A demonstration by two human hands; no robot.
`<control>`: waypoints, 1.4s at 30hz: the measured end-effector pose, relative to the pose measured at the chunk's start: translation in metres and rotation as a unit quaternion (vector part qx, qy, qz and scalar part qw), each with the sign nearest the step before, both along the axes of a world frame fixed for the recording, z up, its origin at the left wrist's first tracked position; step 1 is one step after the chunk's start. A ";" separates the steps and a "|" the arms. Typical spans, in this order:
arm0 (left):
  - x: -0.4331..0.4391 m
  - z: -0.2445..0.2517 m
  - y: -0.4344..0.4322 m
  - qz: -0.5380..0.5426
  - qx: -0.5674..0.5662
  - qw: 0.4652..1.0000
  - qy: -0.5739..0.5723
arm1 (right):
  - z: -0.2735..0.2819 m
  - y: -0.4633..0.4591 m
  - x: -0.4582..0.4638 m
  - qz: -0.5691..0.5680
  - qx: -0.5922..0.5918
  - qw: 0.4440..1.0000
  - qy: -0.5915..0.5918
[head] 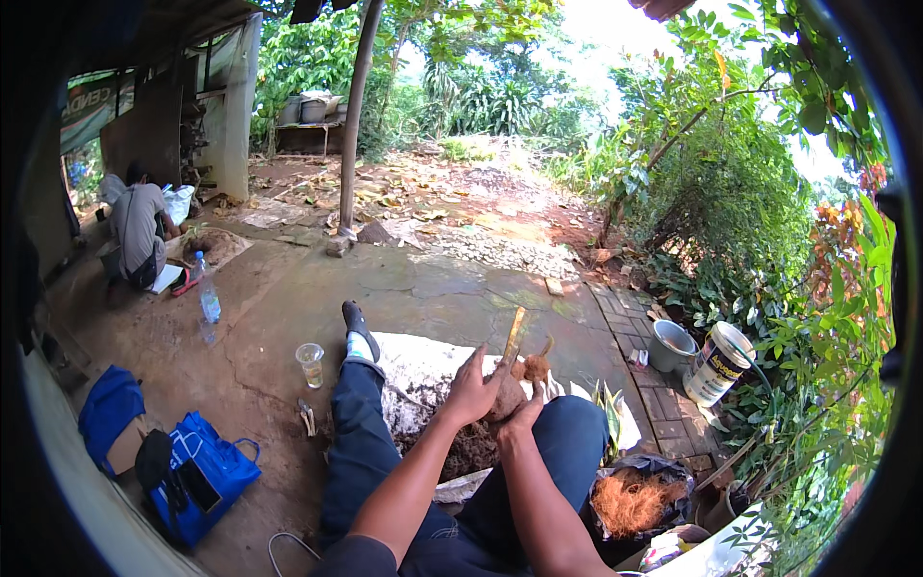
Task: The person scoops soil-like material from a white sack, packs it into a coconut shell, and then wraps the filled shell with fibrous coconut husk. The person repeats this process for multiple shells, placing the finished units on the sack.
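Between my two hands is a rounded brown ball of soil or fibre [507, 398], above my lap. My left hand [472, 386] lies against its left and upper side, with the fingers extended. My right hand [524, 413] cups it from the right and below. A yellowish-brown stalk or leaf [515, 332] rises just past my left fingertips; whether it grows from the ball I cannot tell. Behind sits a smaller reddish-brown fibrous ball [536, 367] with a short curved stem. Under my hands, a white sheet [414, 353] between my legs carries loose dark soil [465, 451].
To the right are a black bag of orange fibre [634, 505], a grey bucket [672, 346], a white pail [717, 368] and a variegated plant [611, 418]. To the left stand a plastic cup [310, 366], a bottle [209, 299] and blue bags [205, 469]. Another person [140, 223] crouches far left.
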State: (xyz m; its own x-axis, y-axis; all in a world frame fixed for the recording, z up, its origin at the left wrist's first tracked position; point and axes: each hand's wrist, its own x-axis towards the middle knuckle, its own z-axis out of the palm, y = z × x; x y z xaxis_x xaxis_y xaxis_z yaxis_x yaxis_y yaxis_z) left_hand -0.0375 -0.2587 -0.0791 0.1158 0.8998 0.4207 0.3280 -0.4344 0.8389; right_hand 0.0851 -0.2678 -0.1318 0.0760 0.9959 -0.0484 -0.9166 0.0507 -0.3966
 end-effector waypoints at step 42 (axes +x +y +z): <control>-0.016 0.032 -0.021 0.028 0.126 0.989 -0.066 | 0.020 -0.014 -0.005 0.031 0.002 0.999 0.024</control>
